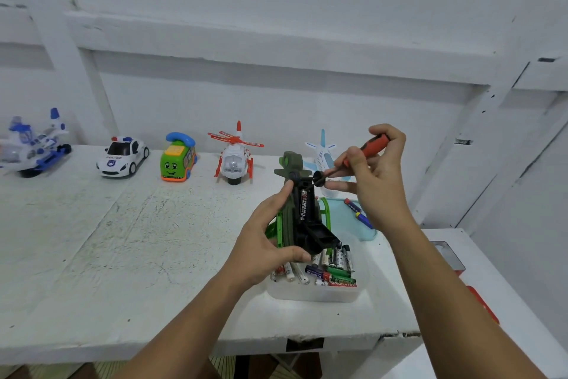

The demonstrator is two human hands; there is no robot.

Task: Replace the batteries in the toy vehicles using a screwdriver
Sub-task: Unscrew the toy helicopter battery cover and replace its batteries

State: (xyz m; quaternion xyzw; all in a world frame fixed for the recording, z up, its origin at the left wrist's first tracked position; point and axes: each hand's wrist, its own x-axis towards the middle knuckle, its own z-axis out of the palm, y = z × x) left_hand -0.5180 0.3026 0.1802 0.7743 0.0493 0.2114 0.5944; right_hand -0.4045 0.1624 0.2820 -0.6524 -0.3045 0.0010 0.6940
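At the back left of your table (92, 255) stand a police car (123, 156), a green bus (178, 158) and a white helicopter (235, 158). Your left hand (264, 245) curls round the dark green toy vehicle (307, 225), held upturned above the battery tub (316, 295), with one battery (303, 206) seated in its open compartment. Your right hand (379, 177) grips the red-handled screwdriver (373, 145), its tip at the toy's upper end.

The white toy car (123, 157) bears POLICE on its bonnet. The black battery (303, 205) seated in the green toy (289, 163) carries white lettering, apparently EVEREADY. Print on the loose batteries (335, 268) in the tray (313, 294) is too small to read.
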